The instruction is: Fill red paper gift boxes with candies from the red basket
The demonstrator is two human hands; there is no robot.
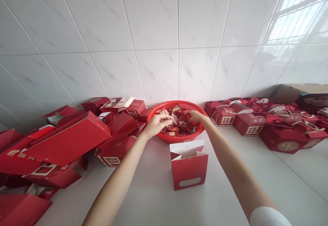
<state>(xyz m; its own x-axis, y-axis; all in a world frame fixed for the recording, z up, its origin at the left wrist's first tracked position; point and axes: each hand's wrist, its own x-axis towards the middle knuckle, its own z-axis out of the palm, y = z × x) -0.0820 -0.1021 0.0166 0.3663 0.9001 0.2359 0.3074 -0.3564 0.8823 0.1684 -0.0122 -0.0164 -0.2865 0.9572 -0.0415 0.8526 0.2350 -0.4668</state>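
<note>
A red plastic basket point(176, 139) stands against the wall, filled with small wrapped snack packets point(182, 123) in red, gold and white. My left hand point(158, 124) is over its left side, fingers curled and thumb close to them; whatever they pinch does not show. My right hand point(196, 116) reaches in at the right side, its bent fingers among the packets and the fingertips partly hidden. In front of the basket a red paper gift box point(189, 171) stands upright, its white-lined top unfolded. Neither hand touches this box.
Red gift boxes point(71, 137) lie heaped on the left, some tilted with flaps raised. On the right, several closed red boxes point(249, 125) stand in rows, some with cord handles. A brown carton point(289, 92) sits at the far right, by the white tiled wall point(156, 72).
</note>
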